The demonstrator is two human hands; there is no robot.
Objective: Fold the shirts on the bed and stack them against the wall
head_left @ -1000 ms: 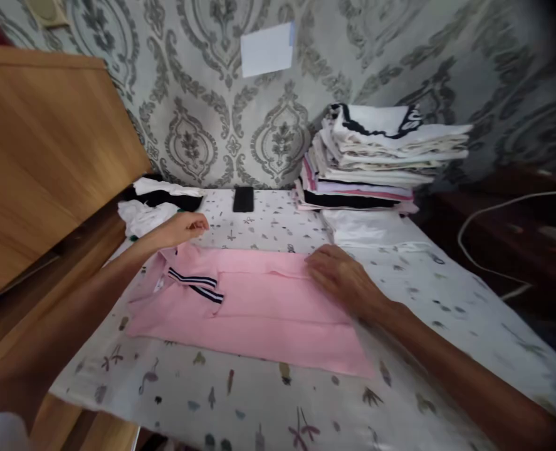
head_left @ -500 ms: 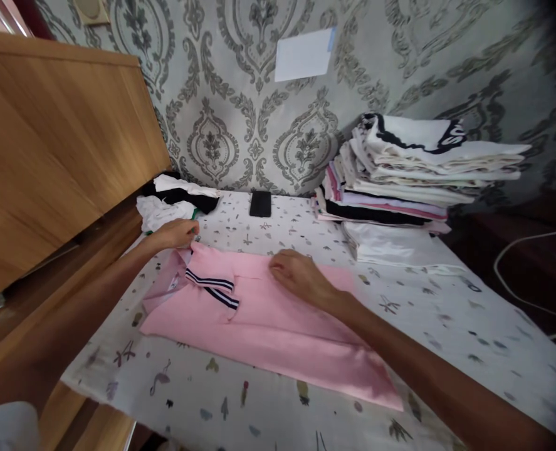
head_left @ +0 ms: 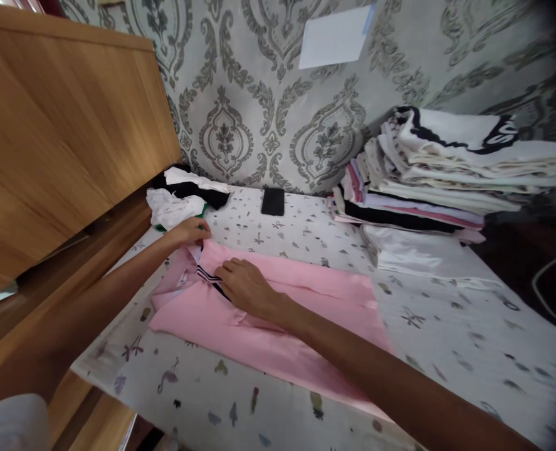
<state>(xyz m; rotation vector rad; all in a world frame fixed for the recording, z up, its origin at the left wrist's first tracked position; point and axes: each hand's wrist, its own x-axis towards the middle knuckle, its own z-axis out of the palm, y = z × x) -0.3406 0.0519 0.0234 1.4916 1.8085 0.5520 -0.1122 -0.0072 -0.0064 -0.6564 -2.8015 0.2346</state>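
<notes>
A pink shirt (head_left: 306,282) lies partly folded on the white patterned cloth, its collar end at the left and navy-and-white striped trim near that end. My left hand (head_left: 194,232) pinches the shirt's far left corner by the collar, fingers closed on the fabric. My right hand (head_left: 246,287) rests on the shirt over the striped trim, fingers curled together against it; whether it grips fabric is hidden beneath the hand.
A tall stack of folded clothes (head_left: 428,188) stands at the back right. Crumpled white and black clothes (head_left: 177,208) lie back left beside a wooden cabinet (head_left: 71,125). A black flat object (head_left: 272,202) sits near the wall.
My right hand has moved left across the shirt, from its middle onto the striped trim. My left hand stays at the collar corner. The view has shifted slightly.
</notes>
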